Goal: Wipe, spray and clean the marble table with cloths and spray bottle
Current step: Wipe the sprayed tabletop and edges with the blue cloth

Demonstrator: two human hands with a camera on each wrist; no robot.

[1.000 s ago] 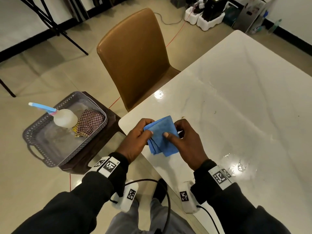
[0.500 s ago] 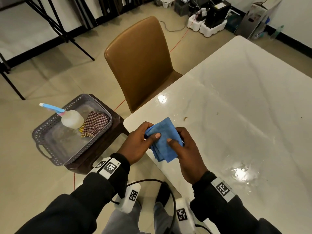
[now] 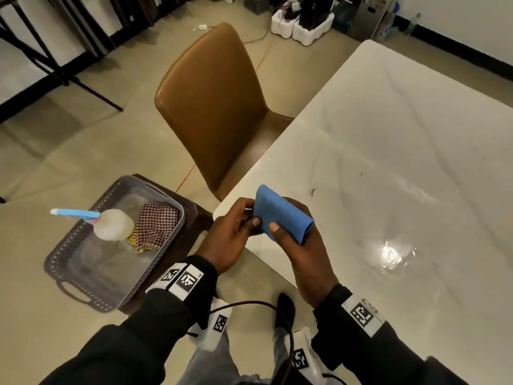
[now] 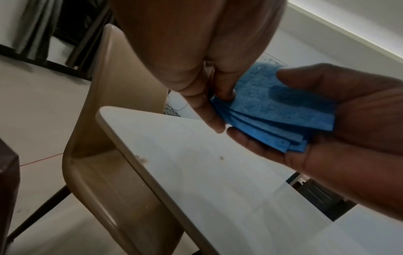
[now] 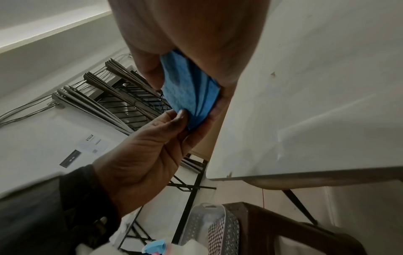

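Observation:
A folded blue cloth (image 3: pixel 281 215) (image 4: pixel 277 110) (image 5: pixel 189 93) is held in the air over the near corner of the white marble table (image 3: pixel 402 168). My right hand (image 3: pixel 294 240) cups it from below with the thumb on top. My left hand (image 3: pixel 238 226) pinches its left edge. A white spray bottle (image 3: pixel 112 225) with a blue and pink trigger lies in a grey basket (image 3: pixel 63 262) at the left, beside a checked cloth (image 3: pixel 156 226). Small crumbs and a wet shine mark the table top.
A brown chair (image 3: pixel 213 107) is tucked at the table's left side. The basket rests on a dark stool (image 3: pixel 194 218). Folded tables, boxes and cables stand at the far wall. A black cable hangs by my legs.
Both hands have lifted the blue cloth slightly and turned it, folding it tighter into my right palm. The head view has tilted and shifted, so the basket now sits lower.

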